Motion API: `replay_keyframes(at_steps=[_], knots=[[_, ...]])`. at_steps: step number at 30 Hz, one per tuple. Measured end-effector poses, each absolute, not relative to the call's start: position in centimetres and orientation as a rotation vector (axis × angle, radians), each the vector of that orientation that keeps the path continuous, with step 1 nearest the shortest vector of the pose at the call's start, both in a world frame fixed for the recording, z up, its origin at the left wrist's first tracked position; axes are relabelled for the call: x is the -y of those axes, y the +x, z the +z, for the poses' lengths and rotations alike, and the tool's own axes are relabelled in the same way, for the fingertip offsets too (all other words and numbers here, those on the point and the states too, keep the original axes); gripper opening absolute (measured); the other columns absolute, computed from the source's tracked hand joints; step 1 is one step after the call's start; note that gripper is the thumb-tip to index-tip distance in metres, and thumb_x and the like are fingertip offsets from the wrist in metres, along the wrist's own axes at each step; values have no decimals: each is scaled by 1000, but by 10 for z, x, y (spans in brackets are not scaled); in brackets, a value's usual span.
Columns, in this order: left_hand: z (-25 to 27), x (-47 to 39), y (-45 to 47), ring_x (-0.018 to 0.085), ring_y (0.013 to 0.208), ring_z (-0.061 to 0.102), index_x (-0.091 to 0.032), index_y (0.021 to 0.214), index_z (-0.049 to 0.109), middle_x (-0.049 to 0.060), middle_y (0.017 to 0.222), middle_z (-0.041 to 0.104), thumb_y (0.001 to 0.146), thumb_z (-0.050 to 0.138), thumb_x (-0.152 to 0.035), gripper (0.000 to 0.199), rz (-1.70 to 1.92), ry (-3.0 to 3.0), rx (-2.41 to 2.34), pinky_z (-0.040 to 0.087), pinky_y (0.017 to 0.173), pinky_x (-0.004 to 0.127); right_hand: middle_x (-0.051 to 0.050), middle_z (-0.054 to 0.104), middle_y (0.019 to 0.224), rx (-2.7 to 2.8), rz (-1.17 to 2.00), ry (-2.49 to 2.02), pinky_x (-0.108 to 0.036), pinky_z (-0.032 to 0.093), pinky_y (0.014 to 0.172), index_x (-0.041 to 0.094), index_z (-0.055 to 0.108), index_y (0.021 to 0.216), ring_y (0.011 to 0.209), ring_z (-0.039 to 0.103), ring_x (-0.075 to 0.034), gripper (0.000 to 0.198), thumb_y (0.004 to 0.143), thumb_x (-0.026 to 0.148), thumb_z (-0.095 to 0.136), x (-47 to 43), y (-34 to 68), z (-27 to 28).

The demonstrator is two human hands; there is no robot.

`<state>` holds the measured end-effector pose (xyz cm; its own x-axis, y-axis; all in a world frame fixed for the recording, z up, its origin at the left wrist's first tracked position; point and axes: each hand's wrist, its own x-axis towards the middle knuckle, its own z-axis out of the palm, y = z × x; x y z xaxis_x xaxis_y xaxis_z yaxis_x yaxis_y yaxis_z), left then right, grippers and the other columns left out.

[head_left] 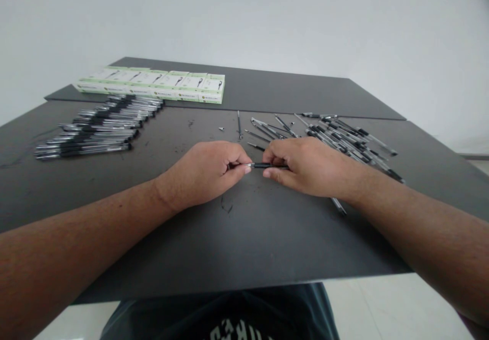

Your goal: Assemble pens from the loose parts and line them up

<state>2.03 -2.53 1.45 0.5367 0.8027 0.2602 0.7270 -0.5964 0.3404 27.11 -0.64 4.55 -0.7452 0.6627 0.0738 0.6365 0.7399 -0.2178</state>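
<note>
Between my two hands lies one pen, held level above the dark table, its black grip showing in the gap. My left hand pinches the silvery tip end between thumb and fingers. The other end is in my right hand, with thumb and fingertips closed round the barrel; part of the pen is hidden in both palms. Just beyond my hands lie loose pen refills, a lone refill and a small pen tip.
A row of pens lies side by side at the left. Behind it stand several white and green boxes. A loose heap of pen barrels spreads at the right. The grey table ends just before my lap.
</note>
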Motion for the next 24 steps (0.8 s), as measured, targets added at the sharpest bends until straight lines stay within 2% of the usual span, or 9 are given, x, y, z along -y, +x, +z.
replay_keyframes(at_steps=[3,8,12,14,18,22,24], knots=[[14,26,20,22,84,72,-25,101,81,3,89,81,99,56,-40,30,571,2598,-1297,48,76,32,-4,77,88,2826,238,-1037,-30,40,70,20,74,102,78,66,-19,16,103,31,62,6,271,46],[14,27,21,21,85,72,-25,99,80,3,89,81,99,56,-39,28,564,2611,-1270,48,77,32,-5,75,84,2878,293,-974,-30,41,70,19,72,93,74,65,-19,31,110,32,49,6,272,47],[15,28,22,21,84,72,-26,98,81,3,88,81,99,56,-39,28,571,2598,-1289,48,75,32,-2,75,85,2782,349,-982,-29,40,69,21,73,104,75,65,-18,16,102,34,65,5,273,46],[16,27,22,21,82,71,-26,98,81,2,87,80,99,56,-40,28,564,2593,-1297,47,75,32,-2,76,87,2792,317,-985,-29,40,70,21,73,105,78,66,-19,14,98,32,70,5,273,46],[15,27,21,22,84,71,-26,98,80,2,87,80,99,56,-39,28,553,2604,-1288,47,75,32,-5,77,87,2878,241,-953,-30,40,70,19,75,100,79,66,-20,19,105,30,60,5,272,47],[15,28,21,22,85,71,-25,99,80,3,88,79,100,55,-39,28,567,2633,-1268,47,76,33,-3,76,83,2863,389,-958,-29,40,67,20,75,98,72,65,-17,25,108,32,54,5,273,48],[15,29,21,22,85,71,-25,98,80,3,88,79,100,55,-38,28,570,2647,-1253,47,77,33,-2,75,81,2822,457,-992,-28,40,67,21,75,103,71,66,-17,23,107,33,56,5,273,48]])
